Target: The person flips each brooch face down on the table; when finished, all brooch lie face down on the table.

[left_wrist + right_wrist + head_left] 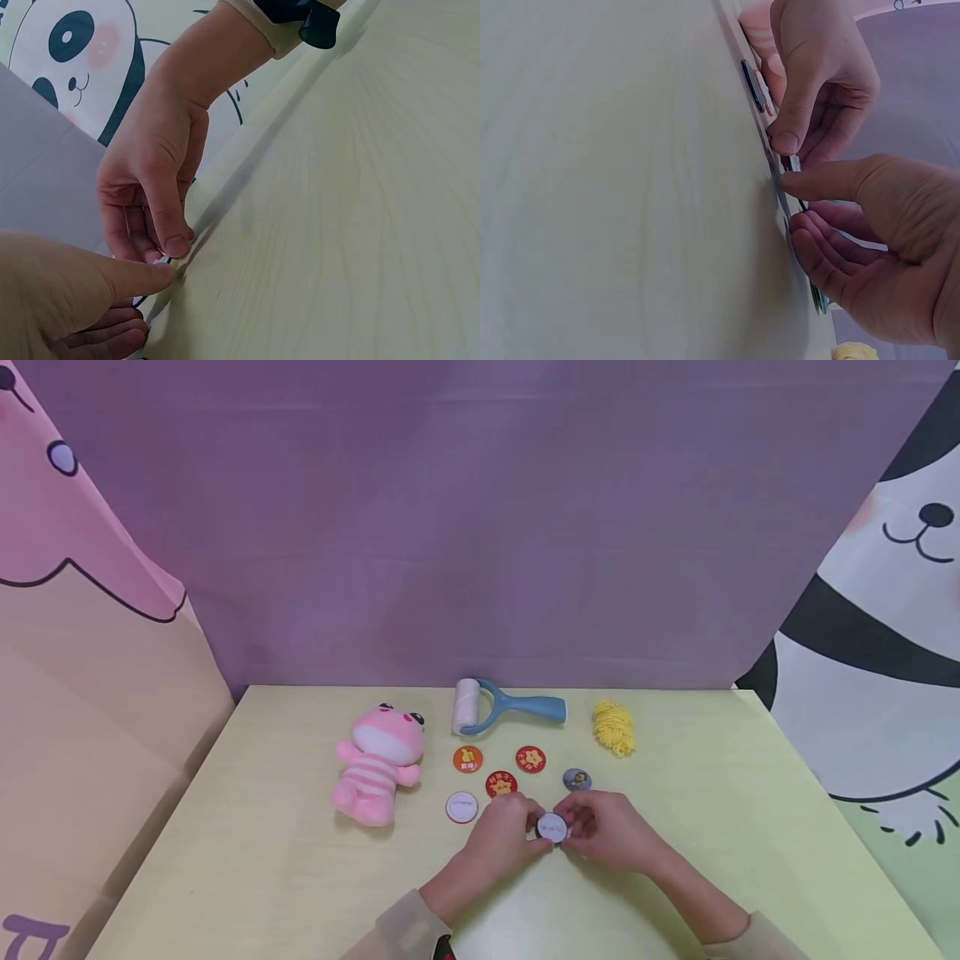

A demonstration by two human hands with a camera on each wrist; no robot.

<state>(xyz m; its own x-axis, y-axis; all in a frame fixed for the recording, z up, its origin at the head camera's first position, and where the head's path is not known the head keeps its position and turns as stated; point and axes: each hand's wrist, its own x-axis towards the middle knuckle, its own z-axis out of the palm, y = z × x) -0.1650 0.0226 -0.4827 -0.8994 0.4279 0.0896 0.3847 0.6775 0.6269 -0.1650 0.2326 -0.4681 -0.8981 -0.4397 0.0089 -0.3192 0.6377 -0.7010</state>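
Note:
Near the middle of the table, a round badge (552, 827) with a white back and dark rim is pinched between both hands. My left hand (504, 833) grips its left edge with thumb and fingers, while my right hand (611, 831) pinches the right edge. In the right wrist view the badge (793, 163) appears edge-on, largely covered by fingers. Just beyond the hands lie a red badge (501, 783), another red badge (531, 759), an orange badge (468, 759) and a blue picture badge (577, 779). Left of my left hand is a white-faced badge (462, 807).
A pink striped plush toy (372, 768) lies on the left of the pale table (262, 877). Toward the back edge are a lint roller (525, 706) with a blue handle and a bundle of yellow yarn (614, 727). A purple backdrop (480, 527) rises behind.

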